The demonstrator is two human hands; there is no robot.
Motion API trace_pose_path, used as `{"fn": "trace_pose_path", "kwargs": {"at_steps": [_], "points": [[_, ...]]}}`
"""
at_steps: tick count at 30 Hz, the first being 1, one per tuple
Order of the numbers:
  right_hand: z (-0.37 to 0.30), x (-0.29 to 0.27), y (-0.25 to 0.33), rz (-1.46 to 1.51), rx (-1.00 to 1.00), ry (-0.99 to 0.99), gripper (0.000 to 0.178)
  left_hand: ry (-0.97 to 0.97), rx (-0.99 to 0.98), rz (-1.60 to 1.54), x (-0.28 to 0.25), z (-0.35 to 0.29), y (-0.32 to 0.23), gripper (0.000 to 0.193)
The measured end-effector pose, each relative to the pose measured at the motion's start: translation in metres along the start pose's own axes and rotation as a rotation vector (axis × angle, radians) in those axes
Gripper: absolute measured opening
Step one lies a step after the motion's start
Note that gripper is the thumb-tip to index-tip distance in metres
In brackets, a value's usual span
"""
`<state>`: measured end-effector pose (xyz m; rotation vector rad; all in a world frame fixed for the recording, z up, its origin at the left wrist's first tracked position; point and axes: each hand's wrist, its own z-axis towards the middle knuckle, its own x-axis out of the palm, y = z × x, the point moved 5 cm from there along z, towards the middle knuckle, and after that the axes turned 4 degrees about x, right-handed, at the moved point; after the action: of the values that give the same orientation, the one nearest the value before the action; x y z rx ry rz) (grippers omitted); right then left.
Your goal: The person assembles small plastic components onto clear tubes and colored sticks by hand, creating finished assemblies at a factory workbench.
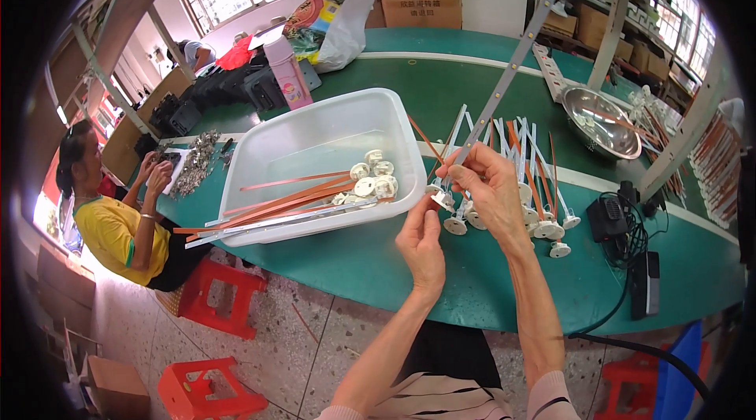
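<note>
My right hand [492, 191] pinches the lower end of a long, narrow LED light strip [510, 69], which slants up and to the right. My left hand [423, 250] grips the small white end piece [443, 199] at the strip's lower end between thumb and fingers. Just left of my hands stands a white plastic tub [411, 154]. Inside it, white round end pieces [376, 176] sit on copper-coloured and white strips [307, 196] that stick out over its left rim. Beside and beyond my right hand lie several more strips with round white ends [546, 227].
A steel bowl [600, 124] and further strips [715, 164] lie to the right, near a black power adapter [610, 219] with cables. A pink bottle [287, 73] stands behind the tub. On the left, a person in yellow [118, 239] handles small parts. Red stools [216, 298] stand below.
</note>
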<state>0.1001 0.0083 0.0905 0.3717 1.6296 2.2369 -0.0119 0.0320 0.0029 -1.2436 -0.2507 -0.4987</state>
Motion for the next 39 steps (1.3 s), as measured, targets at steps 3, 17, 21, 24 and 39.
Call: {"fn": "trace_pose_path", "kwargs": {"at_steps": [3, 17, 21, 24, 39], "points": [[-0.007, -0.005, -0.005, 0.032, -0.004, -0.026, 0.006, 0.038, -0.055, -0.025, 0.002, 0.000, 0.003, 0.028], [-0.022, -0.014, -0.019, 0.149, 0.026, -0.038, 0.008, 0.117, -0.095, -0.090, 0.000, 0.000, 0.003, 0.033], [-0.024, -0.016, -0.019, 0.154, 0.039, -0.074, 0.007, 0.119, -0.165, -0.205, 0.003, 0.000, 0.005, 0.034], [-0.024, -0.015, -0.019, 0.157, 0.023, -0.067, 0.007, 0.133, -0.209, -0.284, 0.007, -0.002, 0.001, 0.034], [-0.027, -0.008, -0.023, 0.127, -0.012, -0.066, 0.007, 0.153, -0.179, -0.220, 0.003, 0.000, 0.002, 0.036]]}}
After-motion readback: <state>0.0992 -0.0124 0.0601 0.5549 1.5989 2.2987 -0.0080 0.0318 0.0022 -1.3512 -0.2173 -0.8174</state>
